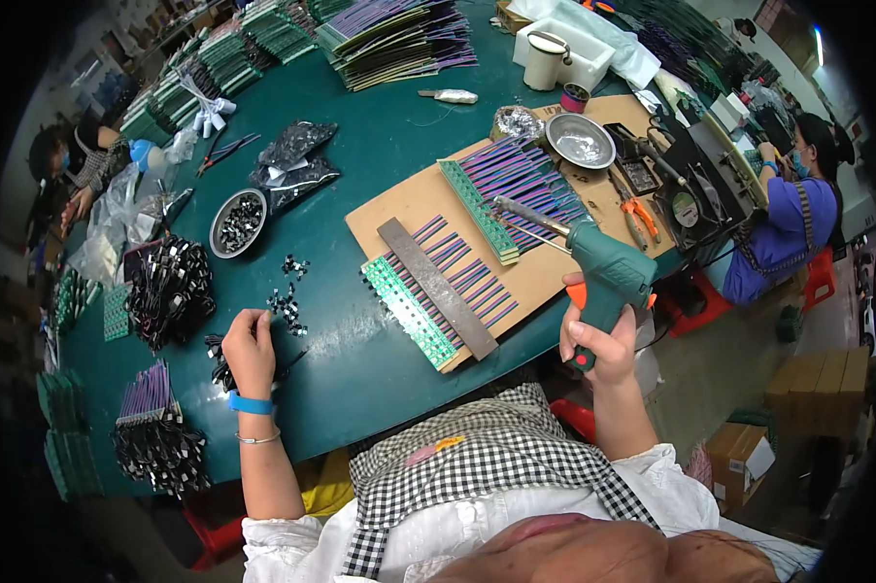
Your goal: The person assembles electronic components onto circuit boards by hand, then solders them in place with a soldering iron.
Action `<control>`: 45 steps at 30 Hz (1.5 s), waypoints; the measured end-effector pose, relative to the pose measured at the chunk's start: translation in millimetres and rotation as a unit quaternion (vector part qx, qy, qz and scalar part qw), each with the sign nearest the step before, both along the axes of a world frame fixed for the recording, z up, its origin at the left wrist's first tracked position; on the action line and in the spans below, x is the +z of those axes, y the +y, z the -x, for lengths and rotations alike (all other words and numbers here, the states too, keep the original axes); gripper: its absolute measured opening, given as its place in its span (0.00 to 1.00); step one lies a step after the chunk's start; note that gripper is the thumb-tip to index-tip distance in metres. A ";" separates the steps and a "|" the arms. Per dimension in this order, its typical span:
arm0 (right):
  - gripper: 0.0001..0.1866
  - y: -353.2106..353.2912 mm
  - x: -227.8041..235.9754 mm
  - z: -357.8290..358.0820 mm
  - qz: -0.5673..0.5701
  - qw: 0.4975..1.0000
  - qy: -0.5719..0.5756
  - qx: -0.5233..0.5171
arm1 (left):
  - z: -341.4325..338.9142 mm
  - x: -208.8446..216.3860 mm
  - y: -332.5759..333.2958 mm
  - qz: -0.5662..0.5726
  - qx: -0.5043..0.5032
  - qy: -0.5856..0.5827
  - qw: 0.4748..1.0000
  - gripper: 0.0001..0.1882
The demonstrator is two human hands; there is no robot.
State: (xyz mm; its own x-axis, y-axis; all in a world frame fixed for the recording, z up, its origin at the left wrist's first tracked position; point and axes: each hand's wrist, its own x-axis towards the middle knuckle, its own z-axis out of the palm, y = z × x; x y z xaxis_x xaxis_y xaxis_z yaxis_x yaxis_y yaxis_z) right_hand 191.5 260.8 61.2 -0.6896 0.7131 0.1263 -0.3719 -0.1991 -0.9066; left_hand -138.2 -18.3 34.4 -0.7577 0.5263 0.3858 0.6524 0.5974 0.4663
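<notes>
My right hand (605,342) is wrapped round a green glue gun (613,270) with an orange trigger; its metal nozzle points left over the boards. My left hand (251,348) hovers by the table's front left, fingers pinched together; anything between them is too small to make out. Beside it lie small black connectors (287,303). On a brown board (370,222) rests a green circuit-board panel (407,313) with rows of striped wires, pressed by a flat metal bar (438,290). Behind it is a second panel (477,209) with purple and blue wires.
A metal bowl of black parts (237,223), black bags (294,165) and black cable bundles (169,291) stand at left. Right are an empty metal bowl (580,141), orange pliers (638,209) and a soldering iron (663,160). A co-worker in purple (788,228) sits at right, another person at far left.
</notes>
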 end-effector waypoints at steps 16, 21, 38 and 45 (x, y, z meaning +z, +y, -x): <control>0.32 -59.6 -6.5 38.1 -0.058 0.995 0.015 0.083 | -175.7 39.1 109.6 -0.273 -0.314 -0.279 0.866 0.03; 0.30 -58.3 -6.0 35.2 -0.029 0.995 0.017 0.096 | -177.4 34.7 111.1 -0.266 -0.316 -0.245 0.877 0.03; 0.29 -56.6 -28.3 33.4 -0.124 0.984 -0.024 0.126 | -171.2 43.1 95.1 -0.151 -0.309 -0.239 0.908 0.03; 0.10 -66.3 -20.2 33.1 -0.069 0.989 -0.027 0.126 | -169.4 43.9 82.7 -0.114 -0.299 -0.300 0.899 0.03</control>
